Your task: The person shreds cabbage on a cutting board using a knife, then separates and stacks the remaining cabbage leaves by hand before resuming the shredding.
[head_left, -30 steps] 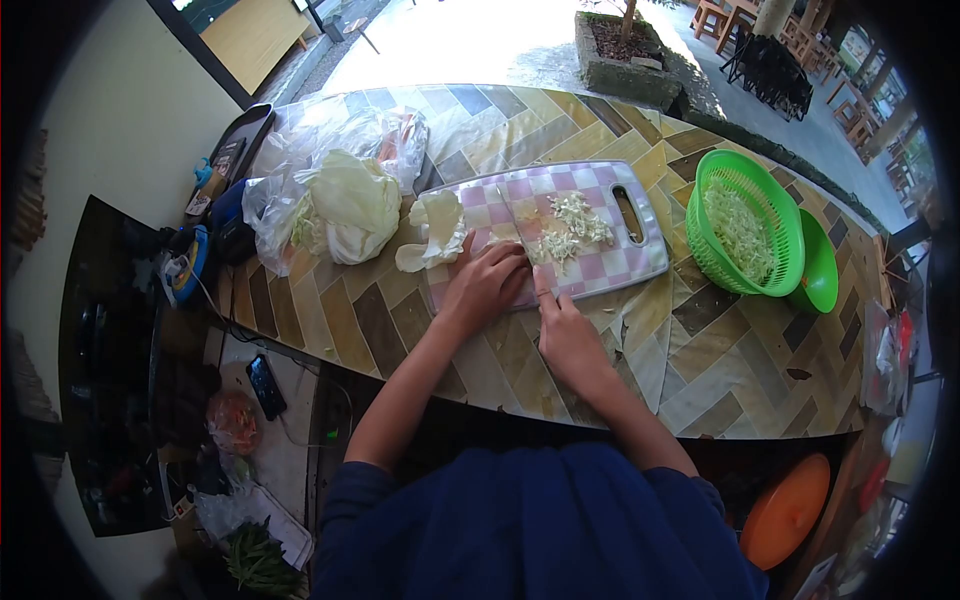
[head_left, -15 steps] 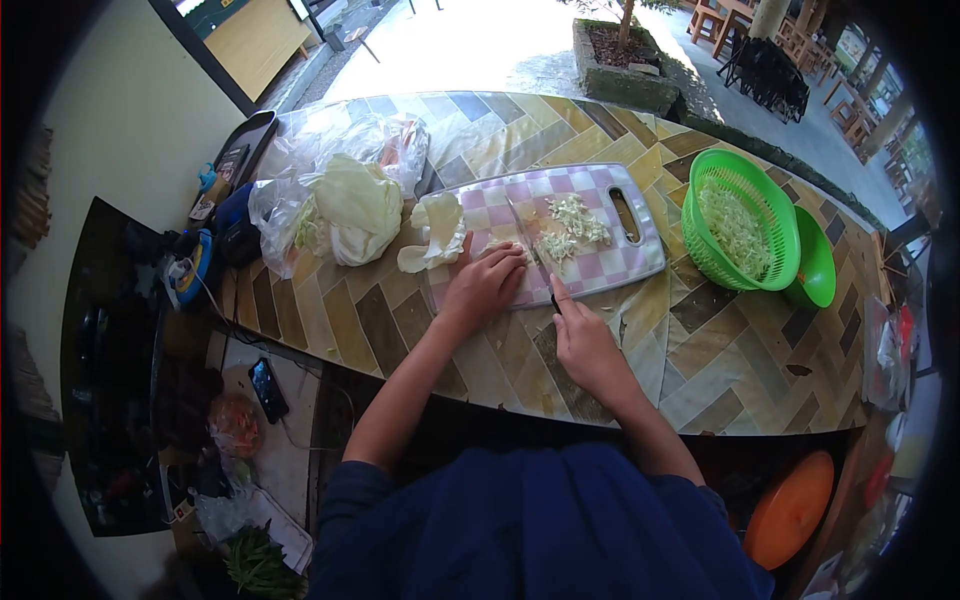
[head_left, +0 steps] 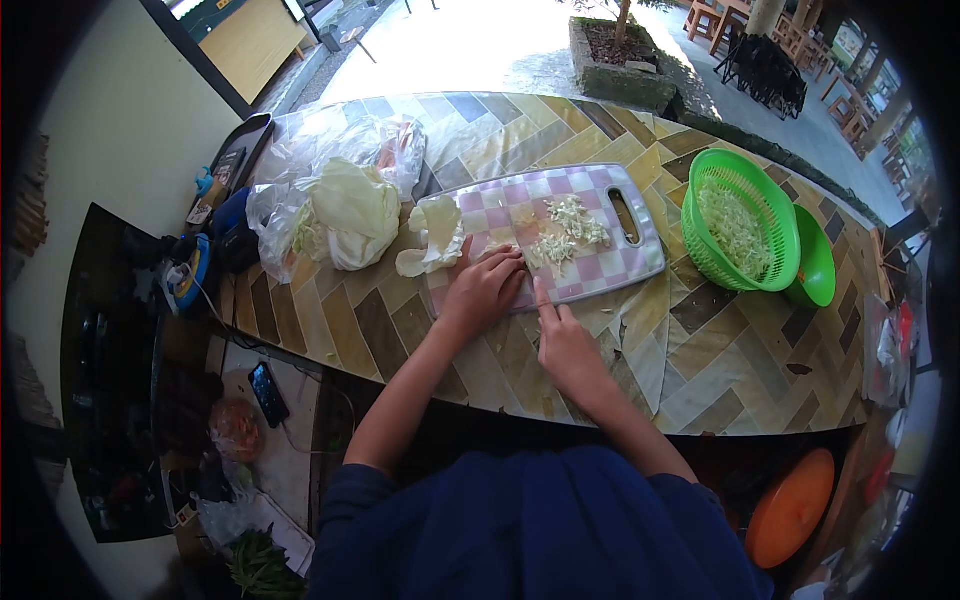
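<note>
My left hand [head_left: 487, 286] is on the near edge of the pink-and-white checked cutting board [head_left: 627, 268], its bent fingers pressed together on a pale piece of cabbage [head_left: 497, 245]. Just right of it, my right hand [head_left: 567, 345] is closed around the knife, index finger stretched forward; the handle is mostly hidden and the thin blade is hard to make out by the left fingertips. Chopped cabbage [head_left: 570, 228] lies in small heaps on the board. Loose cabbage leaves [head_left: 434, 236] overlap its left edge, and a larger cabbage [head_left: 352, 213] rests farther left.
Plastic bags [head_left: 335, 140] surround the large cabbage. On the right, a green basket [head_left: 697, 240] holds shredded cabbage, beside a green bowl [head_left: 820, 262]. A dark tray [head_left: 240, 140] is at the table's left end; a phone [head_left: 268, 393] lies lower left.
My right hand has shifted slightly left and toward me with the knife, whose blade is now less visible. My left hand has barely moved.
</note>
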{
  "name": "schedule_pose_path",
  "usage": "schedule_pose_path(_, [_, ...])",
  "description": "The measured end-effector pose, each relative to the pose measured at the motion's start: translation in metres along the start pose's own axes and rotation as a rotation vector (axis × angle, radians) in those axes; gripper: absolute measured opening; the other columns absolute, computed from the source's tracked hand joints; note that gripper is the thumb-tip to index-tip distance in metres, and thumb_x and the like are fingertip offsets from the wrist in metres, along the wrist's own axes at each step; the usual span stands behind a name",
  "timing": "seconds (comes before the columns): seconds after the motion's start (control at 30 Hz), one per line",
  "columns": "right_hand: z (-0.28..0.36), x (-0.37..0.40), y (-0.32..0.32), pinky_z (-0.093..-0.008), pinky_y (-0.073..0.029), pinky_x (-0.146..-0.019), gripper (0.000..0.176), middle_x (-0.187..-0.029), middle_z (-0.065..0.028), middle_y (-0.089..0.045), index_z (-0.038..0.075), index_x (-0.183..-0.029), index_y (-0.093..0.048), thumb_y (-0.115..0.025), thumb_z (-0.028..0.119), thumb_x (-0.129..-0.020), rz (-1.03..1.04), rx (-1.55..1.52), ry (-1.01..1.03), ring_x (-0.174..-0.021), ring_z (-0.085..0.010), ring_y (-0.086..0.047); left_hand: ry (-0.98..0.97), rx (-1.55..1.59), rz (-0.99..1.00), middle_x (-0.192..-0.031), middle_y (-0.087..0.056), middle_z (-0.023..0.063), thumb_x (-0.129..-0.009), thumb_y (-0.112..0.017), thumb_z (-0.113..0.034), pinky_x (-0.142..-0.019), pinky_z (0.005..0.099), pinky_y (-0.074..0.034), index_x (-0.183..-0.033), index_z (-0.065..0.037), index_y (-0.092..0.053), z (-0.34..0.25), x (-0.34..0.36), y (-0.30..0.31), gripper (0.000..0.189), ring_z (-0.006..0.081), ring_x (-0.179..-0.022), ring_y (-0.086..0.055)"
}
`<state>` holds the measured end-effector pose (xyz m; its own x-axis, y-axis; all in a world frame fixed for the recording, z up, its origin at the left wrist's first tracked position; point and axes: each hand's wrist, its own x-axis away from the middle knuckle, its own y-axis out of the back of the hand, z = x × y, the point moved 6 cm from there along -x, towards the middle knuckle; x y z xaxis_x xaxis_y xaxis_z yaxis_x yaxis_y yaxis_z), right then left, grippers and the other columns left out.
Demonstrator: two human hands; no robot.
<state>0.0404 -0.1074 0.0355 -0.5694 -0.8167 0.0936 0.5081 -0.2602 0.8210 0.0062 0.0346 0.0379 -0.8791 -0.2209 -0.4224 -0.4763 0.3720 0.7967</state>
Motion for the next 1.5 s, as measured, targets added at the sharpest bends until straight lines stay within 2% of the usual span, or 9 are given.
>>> schedule_pose_path(0.13, [-0.004,-0.013,-0.007,-0.0506,-0.053,-0.076,0.068,-0.104,-0.0273,-0.058,0.009,-0.151,-0.024,-0.049,0.006,-0.088,-0.039,0.007,0.017,-0.086,-0.0445,-0.064,0.001,0.027,0.017,-0.118,-0.065,0.0099,-0.091,-0.059,-0.019,-0.115,0.0546,-0.018,-0.105,-0.005,-0.067,-0.002,0.000,0.001,0.021,0.0264,-0.119,-0.058])
schedule_pose_path(0.23, [-0.009,-0.005,0.001,-0.0508,-0.053,-0.075,0.065,-0.102,-0.0256,-0.059,0.012,-0.152,-0.025,-0.047,0.008,-0.090,-0.045,0.021,0.036,-0.085,-0.0438,-0.064,-0.007,-0.192,0.029,-0.123,-0.063,0.0100,-0.091,-0.059,-0.019,-0.114,0.0552,-0.019,-0.110,-0.005,-0.066,-0.013,0.005,0.002,0.025,0.0265,-0.121,-0.056])
schedule_pose_path(0.33, [-0.016,0.003,0.017,-0.0507,-0.052,-0.073,0.062,-0.098,-0.0231,-0.060,0.017,-0.152,-0.025,-0.047,0.013,-0.094,-0.014,0.032,0.032,-0.081,-0.0425,-0.064,0.031,-0.126,-0.051,-0.123,-0.063,0.0100,-0.091,-0.059,-0.020,-0.114,0.0549,-0.019,-0.116,-0.005,-0.064,-0.009,0.013,-0.001,0.029,0.0264,-0.121,-0.056])
schedule_pose_path(0.47, [-0.030,0.001,0.024,-0.0495,-0.051,-0.070,0.059,-0.092,-0.0206,-0.059,0.020,-0.152,-0.025,-0.046,0.018,-0.097,-0.100,-0.032,0.156,-0.077,-0.0409,-0.062,0.005,-0.064,-0.002,-0.125,-0.063,0.0106,-0.092,-0.059,-0.022,-0.114,0.0497,-0.024,-0.120,-0.005,-0.063,-0.002,0.014,0.000,0.033,0.0268,-0.123,-0.055])
schedule_pose_path(0.63, [-0.019,0.011,0.029,-0.0486,-0.052,-0.070,0.059,-0.090,-0.0200,-0.058,0.020,-0.152,-0.026,-0.048,0.016,-0.096,-0.032,0.010,0.145,-0.076,-0.0400,-0.062,0.023,0.040,0.058,-0.127,-0.062,0.0103,-0.092,-0.058,-0.023,-0.111,0.0431,-0.031,-0.121,-0.005,-0.062,0.014,0.012,0.000,0.035,0.0259,-0.125,-0.054])
schedule_pose_path(0.73, [-0.015,0.015,0.027,-0.0490,-0.052,-0.068,0.061,-0.089,-0.0201,-0.057,0.019,-0.152,-0.026,-0.048,0.015,-0.096,-0.003,0.026,0.132,-0.075,-0.0400,-0.063,-0.021,-0.084,0.064,-0.126,-0.063,0.0098,-0.092,-0.058,-0.023,-0.110,0.0433,-0.031,-0.121,-0.006,-0.062,0.008,0.011,0.004,0.034,0.0249,-0.124,-0.054])
schedule_pose_path(1.07, [-0.002,0.005,0.008,-0.0493,-0.055,-0.064,0.072,-0.092,-0.0218,-0.058,0.015,-0.152,-0.027,-0.051,0.004,-0.085,0.007,0.160,0.071,-0.072,-0.0406,-0.065,-0.002,-0.118,0.034,-0.124,-0.063,0.0091,-0.092,-0.058,-0.025,-0.113,0.0470,-0.025,-0.121,-0.007,-0.062,0.008,0.012,0.003,0.035,0.0234,-0.124,-0.055])
schedule_pose_path(1.27, [-0.011,-0.015,0.002,-0.0503,-0.054,-0.071,0.068,-0.100,-0.0263,-0.060,0.015,-0.152,-0.026,-0.049,0.006,-0.089,-0.055,0.052,0.099,-0.077,-0.0429,-0.064,0.007,-0.130,0.003,-0.124,-0.064,0.0087,-0.093,-0.058,-0.025,-0.114,0.0492,-0.023,-0.121,-0.007,-0.062,0.003,0.012,0.001,0.034,0.0228,-0.124,-0.055])
schedule_pose_path(1.5, [-0.021,-0.003,0.024,-0.0496,-0.050,-0.075,0.061,-0.095,-0.0244,-0.060,0.016,-0.152,-0.026,-0.047,0.012,-0.095,-0.044,-0.150,0.169,-0.083,-0.0426,-0.061,0.042,-0.083,-0.017,-0.123,-0.064,0.0078,-0.093,-0.057,-0.025,-0.115,0.0512,-0.019,-0.120,-0.008,-0.062,0.003,0.014,-0.001,0.031,0.0233,-0.124,-0.055])
